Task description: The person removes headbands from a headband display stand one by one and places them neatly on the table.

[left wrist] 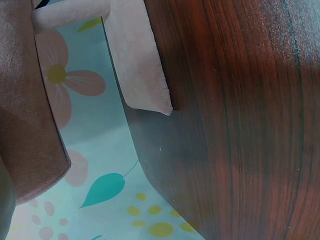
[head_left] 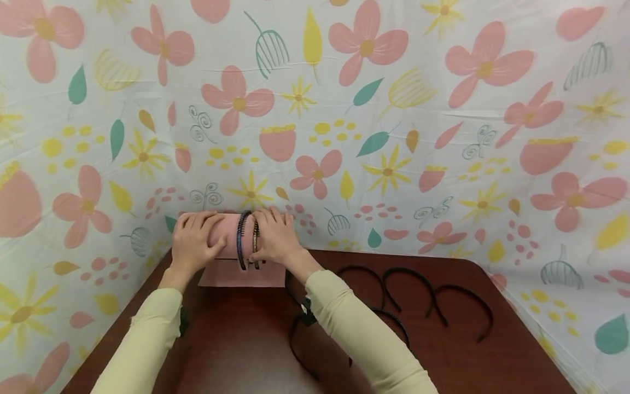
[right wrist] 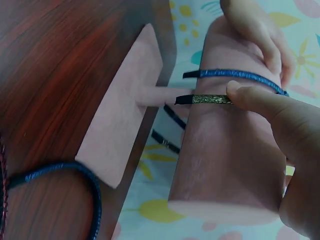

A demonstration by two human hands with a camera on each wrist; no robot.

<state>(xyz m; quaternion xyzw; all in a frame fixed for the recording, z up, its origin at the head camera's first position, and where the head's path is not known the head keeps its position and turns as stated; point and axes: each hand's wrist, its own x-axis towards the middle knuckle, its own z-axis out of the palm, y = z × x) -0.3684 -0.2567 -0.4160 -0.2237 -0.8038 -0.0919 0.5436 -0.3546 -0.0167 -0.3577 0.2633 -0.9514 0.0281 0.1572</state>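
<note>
A pink padded headband stand [head_left: 227, 230], a thick roll on a post with a flat base, stands at the back of the table. Two headbands sit around the roll: a blue glittery one [right wrist: 240, 74] and, beside it, a gold glittery one [right wrist: 212, 99]. My right hand [head_left: 278, 235] holds the gold headband, thumb on its front and fingers over the roll's top. On the roll's left end rests my left hand [head_left: 194, 241], fingers over the top; the right wrist view shows part of that hand [right wrist: 260, 35]. The left wrist view shows only the stand's roll [left wrist: 30, 115] and base [left wrist: 137, 65].
Several dark headbands, one of them at the far right [head_left: 472, 293], lie on the brown table [head_left: 236, 339], some partly under my right forearm. A blue headband [right wrist: 92, 185] lies near the stand's base. Flower-printed cloth [head_left: 315, 109] hangs behind the table.
</note>
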